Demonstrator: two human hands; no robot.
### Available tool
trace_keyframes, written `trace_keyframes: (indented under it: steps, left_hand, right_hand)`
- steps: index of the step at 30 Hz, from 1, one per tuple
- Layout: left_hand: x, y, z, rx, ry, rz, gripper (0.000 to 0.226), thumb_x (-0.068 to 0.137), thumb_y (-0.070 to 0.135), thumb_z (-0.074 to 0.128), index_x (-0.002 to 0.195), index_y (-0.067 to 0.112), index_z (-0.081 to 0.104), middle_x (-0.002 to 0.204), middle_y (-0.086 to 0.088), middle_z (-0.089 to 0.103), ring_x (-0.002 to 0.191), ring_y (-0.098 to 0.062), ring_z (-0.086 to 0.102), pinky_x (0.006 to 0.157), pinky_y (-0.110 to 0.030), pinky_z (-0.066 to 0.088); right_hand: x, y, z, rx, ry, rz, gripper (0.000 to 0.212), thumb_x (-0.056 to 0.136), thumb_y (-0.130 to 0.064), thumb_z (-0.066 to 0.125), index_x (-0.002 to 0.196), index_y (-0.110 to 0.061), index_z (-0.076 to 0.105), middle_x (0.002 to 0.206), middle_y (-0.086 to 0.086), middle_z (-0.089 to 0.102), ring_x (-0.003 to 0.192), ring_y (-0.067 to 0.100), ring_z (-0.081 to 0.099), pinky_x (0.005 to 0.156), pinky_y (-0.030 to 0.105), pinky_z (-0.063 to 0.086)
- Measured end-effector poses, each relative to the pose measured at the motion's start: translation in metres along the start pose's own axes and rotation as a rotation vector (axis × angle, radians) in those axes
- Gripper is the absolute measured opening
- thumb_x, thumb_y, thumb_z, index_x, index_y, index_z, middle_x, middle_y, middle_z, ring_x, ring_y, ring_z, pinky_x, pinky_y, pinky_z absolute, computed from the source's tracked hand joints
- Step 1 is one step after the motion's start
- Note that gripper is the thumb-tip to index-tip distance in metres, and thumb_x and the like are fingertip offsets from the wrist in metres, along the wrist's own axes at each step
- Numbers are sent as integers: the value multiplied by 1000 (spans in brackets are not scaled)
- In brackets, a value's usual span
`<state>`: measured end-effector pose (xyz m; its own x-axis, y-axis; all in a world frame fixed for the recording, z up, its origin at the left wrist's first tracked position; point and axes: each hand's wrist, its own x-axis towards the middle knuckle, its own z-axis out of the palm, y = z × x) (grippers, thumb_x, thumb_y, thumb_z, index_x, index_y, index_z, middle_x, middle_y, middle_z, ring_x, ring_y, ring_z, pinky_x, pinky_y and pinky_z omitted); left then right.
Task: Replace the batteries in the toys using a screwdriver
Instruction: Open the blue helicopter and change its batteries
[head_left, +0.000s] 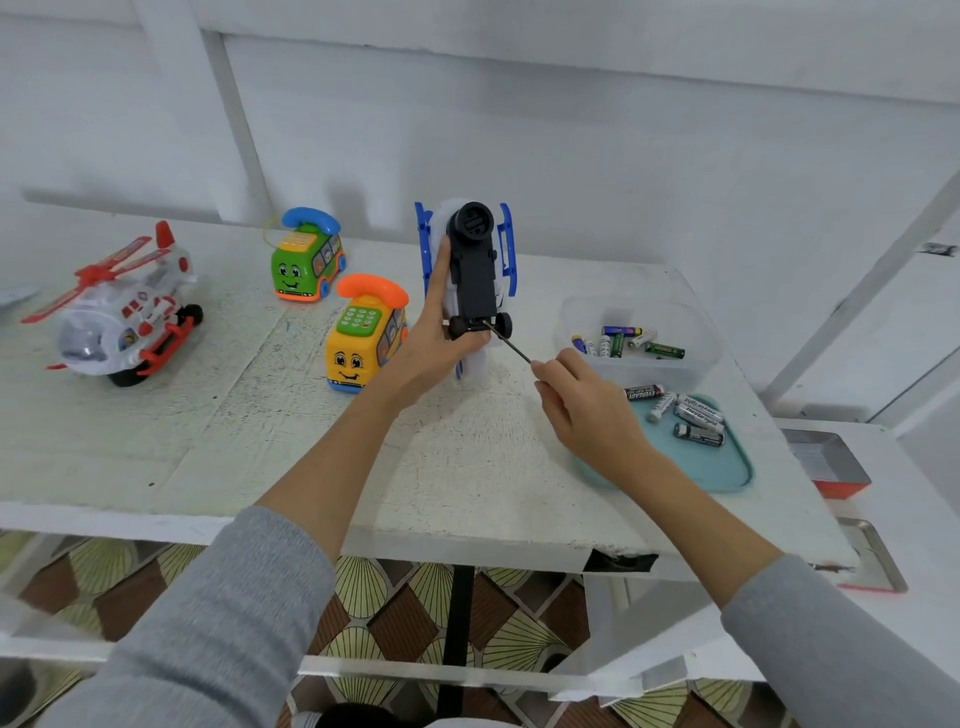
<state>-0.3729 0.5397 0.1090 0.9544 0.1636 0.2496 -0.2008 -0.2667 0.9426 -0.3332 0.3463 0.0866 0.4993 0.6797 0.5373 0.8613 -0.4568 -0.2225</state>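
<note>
Frame centre: left hand (434, 332) grasps the blue helicopter (470, 270) tipped belly-up above the table (311, 457). Right hand (584, 405) pinches the screwdriver (506, 340), tip at the black base near the wheels. Looks like light, hollow, brittle plastic; hold the body sides, not the skids.

Left hand (434, 332) raised, forearm extended forward, fingers (441, 270) wrapped around the toy helicopter (470, 270), thumb apparently at its lower end. Right hand (587, 410) lower, wrist bent, fingers curled, pinching the screwdriver (506, 340). Both forearms bare; grey sleeves (208, 623) pushed to elbows.
</note>
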Motion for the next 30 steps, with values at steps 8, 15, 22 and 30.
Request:
trace_keyframes:
  steps: [8, 15, 22, 30]
  left_hand:
    - [2, -2, 2, 19, 16, 8, 93, 92, 0, 57, 150, 35, -8, 151, 14, 18, 97, 24, 52, 77, -5, 45]
    - [-3, -5, 8, 65, 77, 66, 95, 91, 3, 61, 145, 45, -4, 128, 48, 23, 118, -11, 55, 84, -9, 46]
    - [-1, -9, 11, 82, 70, 144, 95, 90, -1, 59, 150, 35, -4, 123, 58, 25, 127, -26, 49, 97, -22, 46]
    - [-1, -9, 12, 58, 70, 145, 94, 90, -2, 59, 150, 34, -4, 128, 54, 21, 133, -25, 44, 99, -22, 45]
  right_hand:
    - [4, 4, -15, 74, 4, -5, 23, 90, -17, 43, 93, -1, 60, 79, 7, 54, 50, 22, 48, 40, 32, 40]
    - [17, -2, -44, 203, 20, 110, 16, 84, -14, 58, 94, -10, 70, 78, -1, 66, 64, 12, 56, 59, 33, 49]
    - [26, -10, -56, 171, -49, 128, 14, 82, -9, 62, 91, -13, 72, 78, -1, 68, 68, 16, 60, 65, 41, 53]
    - [39, -27, -72, 172, -169, 294, 15, 84, -13, 61, 92, -17, 73, 80, 2, 69, 74, 15, 60, 76, 35, 52]
